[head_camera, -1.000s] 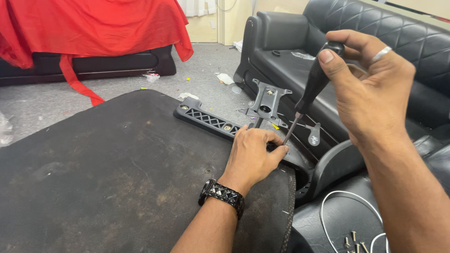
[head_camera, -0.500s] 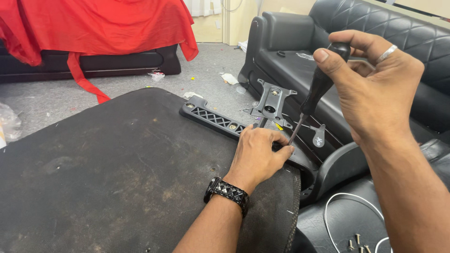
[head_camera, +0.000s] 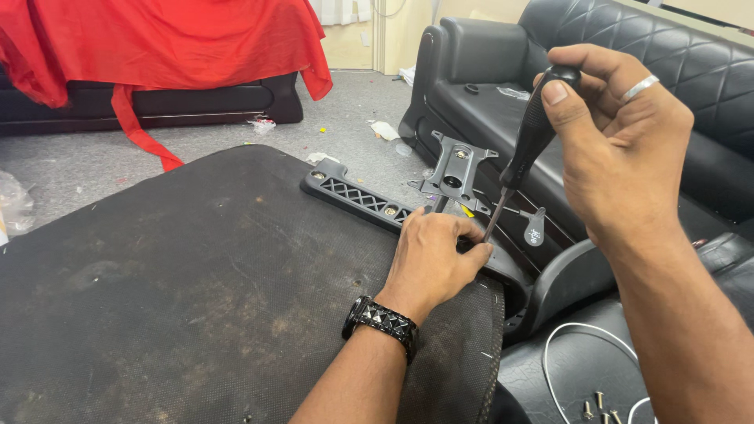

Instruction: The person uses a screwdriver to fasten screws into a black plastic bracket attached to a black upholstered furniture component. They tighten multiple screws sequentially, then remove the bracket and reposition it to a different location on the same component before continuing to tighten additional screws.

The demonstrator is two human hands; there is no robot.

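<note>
You grip a screwdriver [head_camera: 528, 141] with a glossy black plastic handle and thin metal shaft. Beneath it, the chair base [head_camera: 196, 290] wears rough, matt, stained black fabric; the bracket [head_camera: 357, 196] beside it looks matt plastic.

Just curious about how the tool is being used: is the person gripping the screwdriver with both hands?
No, only the right hand grips the screwdriver handle; the left hand rests on the black bracket near the tip.
</note>
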